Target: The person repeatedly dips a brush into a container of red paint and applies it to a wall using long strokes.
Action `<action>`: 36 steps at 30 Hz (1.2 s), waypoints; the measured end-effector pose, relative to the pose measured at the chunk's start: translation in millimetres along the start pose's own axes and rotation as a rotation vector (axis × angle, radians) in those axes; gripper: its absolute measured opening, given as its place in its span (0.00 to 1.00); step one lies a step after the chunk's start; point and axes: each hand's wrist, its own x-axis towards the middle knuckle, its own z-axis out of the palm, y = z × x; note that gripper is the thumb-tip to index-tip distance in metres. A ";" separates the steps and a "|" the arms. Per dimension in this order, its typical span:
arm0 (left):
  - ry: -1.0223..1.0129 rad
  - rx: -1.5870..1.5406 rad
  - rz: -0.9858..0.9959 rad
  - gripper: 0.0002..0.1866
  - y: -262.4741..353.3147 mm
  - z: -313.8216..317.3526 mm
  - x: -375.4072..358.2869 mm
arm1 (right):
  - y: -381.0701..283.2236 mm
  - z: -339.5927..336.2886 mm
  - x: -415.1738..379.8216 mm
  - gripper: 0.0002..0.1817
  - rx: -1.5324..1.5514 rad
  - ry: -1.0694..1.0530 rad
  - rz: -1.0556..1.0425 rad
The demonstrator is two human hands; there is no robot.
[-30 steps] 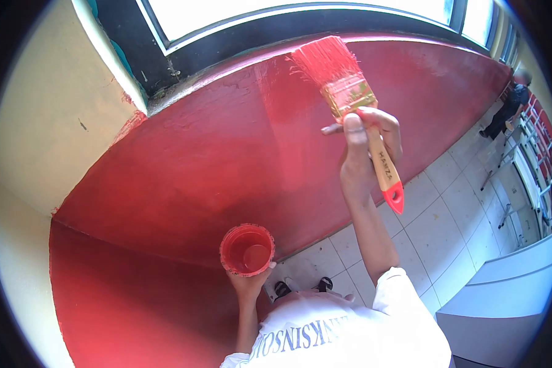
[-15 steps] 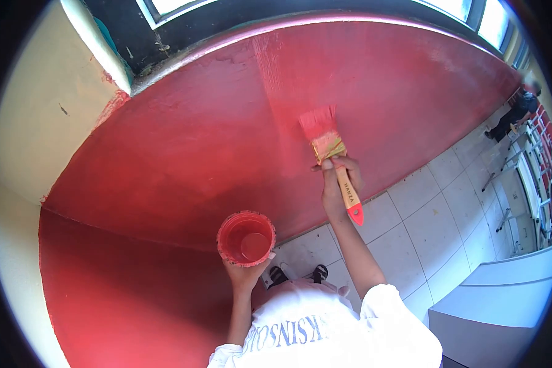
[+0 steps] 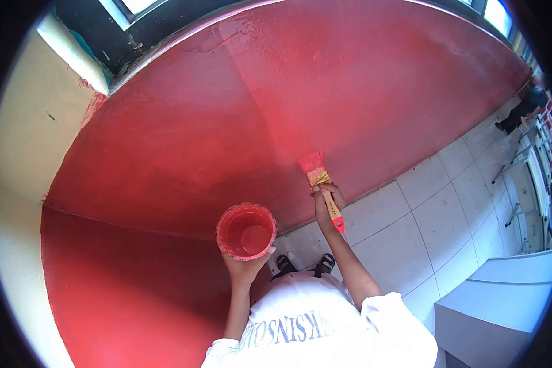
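Note:
My left hand [image 3: 244, 265] holds a round tub [image 3: 247, 232] from below; red paint lies inside it and smears its rim. In my right hand [image 3: 329, 199] is a flat paintbrush [image 3: 333, 210] with a wooden, red-tipped handle. Its red-coated bristles point up and to the left, against the lower part of the red wall [image 3: 184, 141]. A lighter, wet-looking band runs down the wall above the brush. The brush is to the right of the tub and a little higher in view.
Cream wall [image 3: 43, 132] borders the red at left, and window frames [image 3: 119, 15] line the top. Pale floor tiles [image 3: 405, 245] lie at right, with a grey-white cabinet [image 3: 503, 294], stacked furniture [image 3: 527, 190] and a person [image 3: 527, 107] farther off.
My right hand and the brush have moved down the wall, slightly left. The view has shifted a little. My left hand still holds the tub in nearly the same spot.

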 end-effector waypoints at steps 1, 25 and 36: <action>0.000 -0.001 0.008 0.43 0.4 0.7 -0.2 | 1.8 -3.4 -4.1 0.05 -0.025 -0.001 0.049; 0.068 -0.117 0.063 0.45 -7.1 -1.0 -3.3 | -231.4 35.1 112.3 0.09 0.105 -0.256 -0.588; 0.191 -0.036 -0.021 0.49 2.7 -11.1 -30.5 | -199.3 45.0 35.2 0.16 0.159 -1.063 0.403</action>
